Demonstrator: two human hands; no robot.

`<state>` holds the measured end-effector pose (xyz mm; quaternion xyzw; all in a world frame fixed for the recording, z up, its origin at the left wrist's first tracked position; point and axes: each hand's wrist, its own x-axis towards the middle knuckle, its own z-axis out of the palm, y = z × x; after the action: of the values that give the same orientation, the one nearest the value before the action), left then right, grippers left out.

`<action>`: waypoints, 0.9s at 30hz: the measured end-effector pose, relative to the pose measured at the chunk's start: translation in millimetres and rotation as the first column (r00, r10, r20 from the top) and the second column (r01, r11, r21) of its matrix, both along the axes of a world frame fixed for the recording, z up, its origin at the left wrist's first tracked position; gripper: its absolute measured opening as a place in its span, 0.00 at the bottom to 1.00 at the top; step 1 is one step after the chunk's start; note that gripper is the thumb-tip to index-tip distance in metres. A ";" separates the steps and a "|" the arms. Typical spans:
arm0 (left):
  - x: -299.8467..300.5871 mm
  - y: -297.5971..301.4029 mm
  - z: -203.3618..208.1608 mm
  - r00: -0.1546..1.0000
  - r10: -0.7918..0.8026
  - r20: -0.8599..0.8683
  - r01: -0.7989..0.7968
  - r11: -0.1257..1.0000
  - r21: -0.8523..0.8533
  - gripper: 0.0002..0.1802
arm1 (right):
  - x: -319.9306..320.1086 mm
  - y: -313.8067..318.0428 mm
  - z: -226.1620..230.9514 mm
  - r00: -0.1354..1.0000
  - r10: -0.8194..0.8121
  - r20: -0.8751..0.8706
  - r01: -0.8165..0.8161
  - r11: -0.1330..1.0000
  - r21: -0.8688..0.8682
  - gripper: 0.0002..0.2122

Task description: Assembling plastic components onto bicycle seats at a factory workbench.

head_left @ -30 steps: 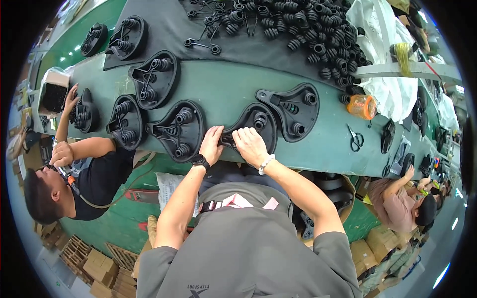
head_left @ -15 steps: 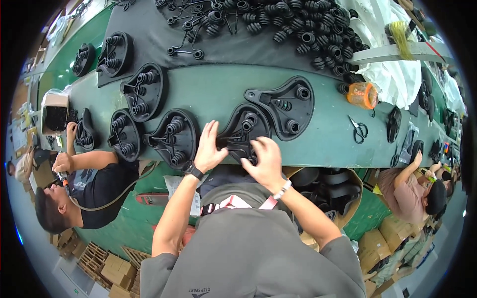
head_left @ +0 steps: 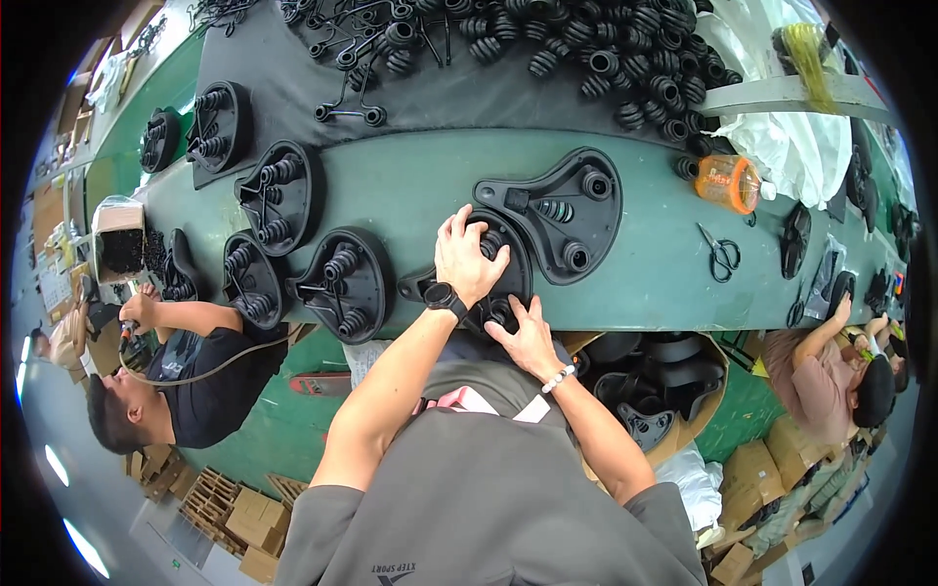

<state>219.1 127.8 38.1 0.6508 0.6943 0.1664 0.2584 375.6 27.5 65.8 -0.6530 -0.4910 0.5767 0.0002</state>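
Observation:
A black bicycle saddle (head_left: 518,256) lies upside down near the table's front edge, its underside partly hidden by my hands. My left hand (head_left: 467,262) reaches over it, fingers curled round the far rubber-sleeved spring. At the saddle's near edge, my right hand (head_left: 528,344) grips beside the near spring (head_left: 500,313), its thumb and fingers round that end. Touching or nearly touching it on the right is another upturned saddle (head_left: 596,210) with a coil spring in its middle. To the left lies one more upturned saddle (head_left: 342,283) with two springs and a wire frame.
Several more saddles (head_left: 281,195) lie farther left. Black rubber sleeves (head_left: 606,63) and wire frames (head_left: 342,107) are heaped on a dark mat. Scissors (head_left: 723,256) and an orange jar (head_left: 725,184) are on the right. A box of saddles (head_left: 708,410) stands below the table. A co-worker (head_left: 200,376) sits left.
My left hand has moved right, from beside the saddle onto its far spring. My right hand has come down to its near edge. The saddle's nose now points more squarely left.

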 end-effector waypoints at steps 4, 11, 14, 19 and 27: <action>2.3 4.8 0.7 1.000 -0.015 -0.010 0.015 1.000 -0.022 0.26 | 1.8 2.4 -2.4 1.000 0.000 -0.009 0.000 0.999 0.034 0.42; 4.5 -8.0 -0.7 0.996 0.062 -0.064 -0.068 0.992 -0.104 0.28 | -11.2 -22.9 -4.1 0.994 -0.109 0.030 0.108 0.993 0.037 0.45; 6.2 -7.8 -0.5 0.993 0.033 -0.112 -0.042 0.996 -0.077 0.29 | -9.2 -24.4 -5.4 0.994 -0.112 0.001 0.112 0.992 0.055 0.44; 18.5 11.6 5.2 0.977 0.046 -0.208 -0.077 0.987 -0.142 0.26 | 3.7 -1.2 -7.7 0.999 -0.041 0.005 0.040 0.997 0.064 0.35; 4.6 6.0 -0.7 0.986 0.117 -0.120 -0.110 0.992 0.068 0.39 | -11.2 -30.4 -11.0 0.950 -0.311 -0.005 0.306 0.933 0.187 0.43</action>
<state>223.7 133.8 37.4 0.6269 0.7395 0.1614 0.1850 364.4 -2.9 54.7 -0.7262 -0.4340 0.5130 0.1455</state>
